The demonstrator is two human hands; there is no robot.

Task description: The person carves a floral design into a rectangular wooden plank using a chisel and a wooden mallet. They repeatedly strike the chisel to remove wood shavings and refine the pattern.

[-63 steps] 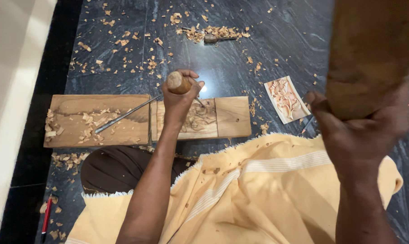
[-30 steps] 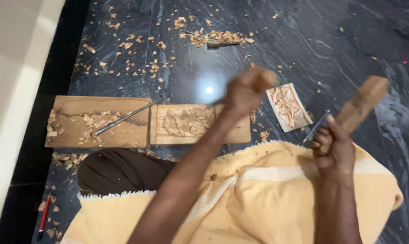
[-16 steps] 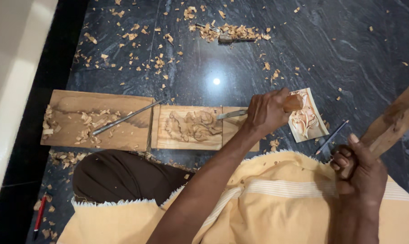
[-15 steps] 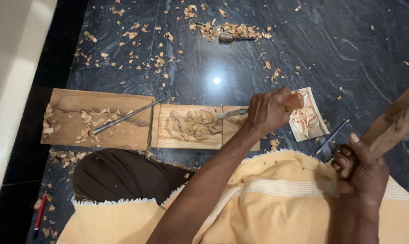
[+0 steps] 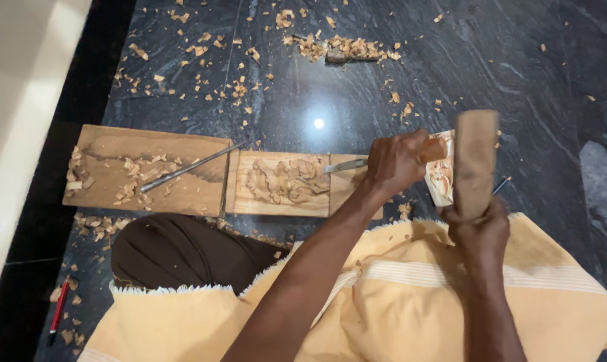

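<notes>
Head view: the left hand (image 5: 396,161) is closed round the wooden handle of a chisel (image 5: 347,165), whose steel blade lies flat across the right end of the carved panel (image 5: 283,182), tip near the relief. The right hand (image 5: 479,231) is wrapped tight around the lower end of a mallet (image 5: 476,161), a plain squared block of pale wood held upright just right of the chisel handle, not touching it.

As a judgement, the carving is well along: the panel carries a deep, leafy relief over most of its face, while its right end is smooth, uncut wood. A smaller carved piece (image 5: 441,175) lies partly hidden behind the mallet.

The panel sits on a long, rough board (image 5: 149,171) littered with curled chips; a thin steel rod-like tool (image 5: 189,167) lies slantwise on it. The floor (image 5: 531,60) is dark, glossy, veined stone, strewn with pale shavings. A soft yellow cloth (image 5: 397,302) with white stripes covers the lap, over a dark brown fabric (image 5: 176,251). A red pencil (image 5: 57,310) lies at lower left.
</notes>
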